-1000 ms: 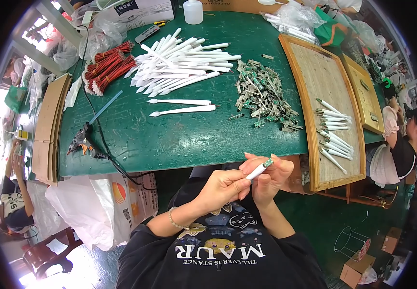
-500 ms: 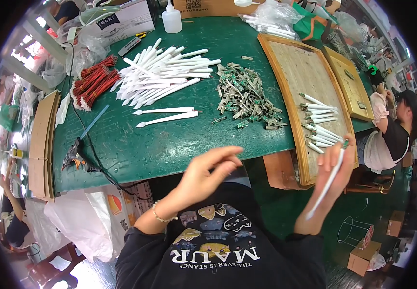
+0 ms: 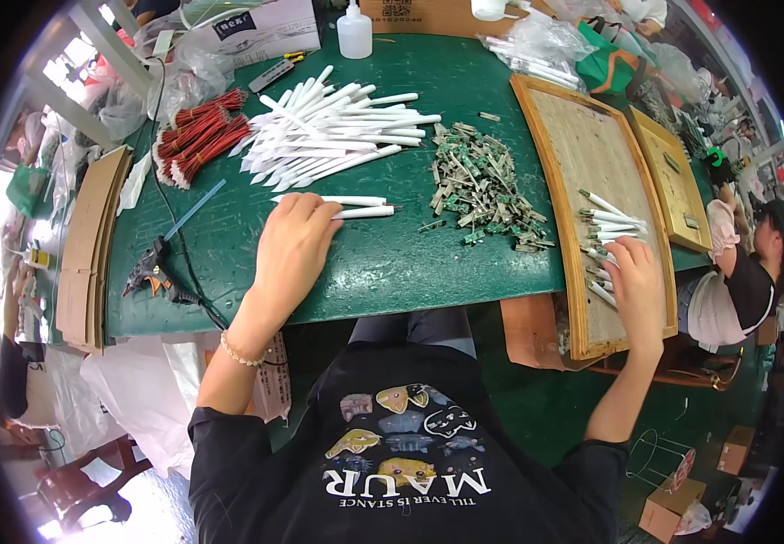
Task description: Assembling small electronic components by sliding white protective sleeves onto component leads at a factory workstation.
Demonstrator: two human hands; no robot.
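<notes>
Two white candle-shaped sticks (image 3: 369,212) lie side by side on the green table, their far ends pointing right. My left hand (image 3: 297,249) is closed over the left part of the nearer one, covering its tip. At the right, my right hand (image 3: 637,276) reaches down onto a group of white sticks (image 3: 611,219) with green ends in a wooden-framed tray (image 3: 582,136). Its fingers are bent around the nearer sticks; they hide whether one is still held. A large pile of white sticks (image 3: 338,127) lies farther back, beside a heap of small green circuit boards with metal clips (image 3: 487,181).
Red wire bundles (image 3: 197,140) lie back left. A black glue gun (image 3: 152,276) with its cable rests near the left edge, by stacked cardboard (image 3: 88,245). A white squeeze bottle (image 3: 355,32) stands at the back. Another wooden tray (image 3: 668,181) and a seated person (image 3: 727,281) are at the right.
My left hand has moved forward and left onto the two sticks. My right hand, which held a white stick upright over the tray's near edge, has gone forward and down onto the tray's sticks.
</notes>
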